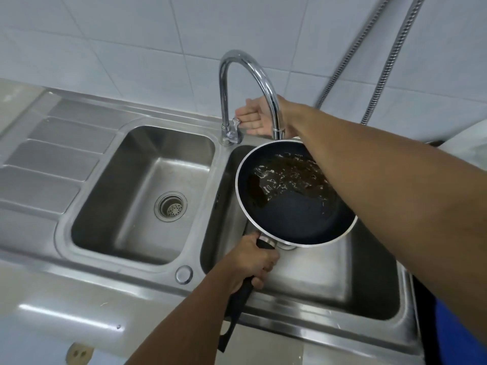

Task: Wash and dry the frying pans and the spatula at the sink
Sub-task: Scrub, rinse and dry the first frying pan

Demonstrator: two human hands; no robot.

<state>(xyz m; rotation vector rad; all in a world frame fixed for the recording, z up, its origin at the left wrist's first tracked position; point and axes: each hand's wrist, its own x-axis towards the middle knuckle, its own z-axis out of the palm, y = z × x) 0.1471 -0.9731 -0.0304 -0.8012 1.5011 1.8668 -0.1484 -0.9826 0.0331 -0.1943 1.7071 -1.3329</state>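
Obs.: black non-stick frying pan with a bright metal rim (295, 204) is held over the right basin of the stainless steel double sink (329, 275), clear of the basin floor, bowl up. Its far edge sits directly under the spout of the tall chrome gooseneck tap (253, 67), presumably so water lands in the pan and any spill falls into the basin.

Left hand (253, 262): fingers wrapped firmly round the black pan handle (237, 304), close to the pan body. Judged reason: a grip near the bowl steadies the weight of the water.

Right hand (253, 118): reached across above the pan, behind the tap's arc, fingers straight and holding nothing, fingertips at the small chrome tap lever (235, 122). Actual contact cannot be confirmed.

Water (290, 175): a shallow, rippled pool on the far side of the pan, which suggests a slight tilt away from the person. No falling stream can be made out, so whether the tap is running is unclear.

Stage, as judged: rinsing the first pan — the hand at the lever is set to adjust flow. Drying not begun. Second pan and spatula not in view.
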